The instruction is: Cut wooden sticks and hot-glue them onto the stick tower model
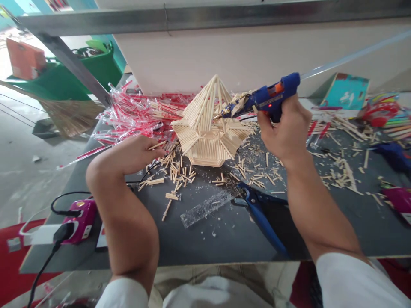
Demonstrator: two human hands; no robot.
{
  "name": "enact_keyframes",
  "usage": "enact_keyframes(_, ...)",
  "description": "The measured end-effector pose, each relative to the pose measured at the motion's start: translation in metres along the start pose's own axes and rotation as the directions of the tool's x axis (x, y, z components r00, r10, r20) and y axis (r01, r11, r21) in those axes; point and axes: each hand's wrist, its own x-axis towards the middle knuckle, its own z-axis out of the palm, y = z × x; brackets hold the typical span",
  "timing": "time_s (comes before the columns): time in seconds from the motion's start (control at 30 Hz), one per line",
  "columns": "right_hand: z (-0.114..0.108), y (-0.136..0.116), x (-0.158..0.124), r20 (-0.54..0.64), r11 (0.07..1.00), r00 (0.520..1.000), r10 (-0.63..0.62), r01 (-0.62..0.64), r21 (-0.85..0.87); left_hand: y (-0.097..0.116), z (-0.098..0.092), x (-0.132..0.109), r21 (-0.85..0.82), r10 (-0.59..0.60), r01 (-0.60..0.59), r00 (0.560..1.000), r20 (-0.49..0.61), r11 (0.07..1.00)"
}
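The right grip [287,130] wraps one glue gun [265,99], the left grip [136,154] pinches one short stick [157,146], near one stick-built model [205,147].

1. We see bright light, harshest at ten o'clock.
2. We catch glints on the wrappers [128,112] there.
3. We find soft shadow on the panel [397,79] toward two.
4. We notice edge stretching, and blur toward three.
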Motion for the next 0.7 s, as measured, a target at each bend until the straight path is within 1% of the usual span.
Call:
enact_keyframes(0.2, -0.0017, -0.0034, 0.0005, -0.003, 1.0, 1.0, 0.001, -0.001, -0.006, 0.0008, -0.0021, -0.0008, 0.023, 0.011, -0.011, 1.0, 0.01, 1.0)
enact_keyframes(0.33, -0.0011, -0.0046, 0.0006, -0.015, 0.999, 1.0, 0.025, -0.025, -0.02, 0.0013, -0.0033, -0.0013, -0.007, 0.012, -0.011, 1.0, 0.024, 1.0)
enact_keyframes(0.5, 0.0011, -0.0035, 0.0001, -0.036, 0.999, 0.998, 0.045, -0.046, -0.028, 0.0029, -0.0055, -0.002, -0.034, 0.055, -0.053, 0.997, 0.048, 0.998)
enact_keyframes(0.6, 0.0017, -0.0035, 0.0001, -0.022, 0.997, 0.998, 0.064, -0.065, -0.034, 0.0042, -0.0064, -0.002, -0.035, 0.046, -0.045, 0.998, 0.049, 0.998)
enact_keyframes(0.7, 0.0008, -0.0055, 0.0007, -0.014, 0.997, 0.998, 0.069, -0.069, -0.028, 0.0052, -0.0064, -0.0017, 0.008, 0.024, -0.024, 0.999, 0.04, 1.0)
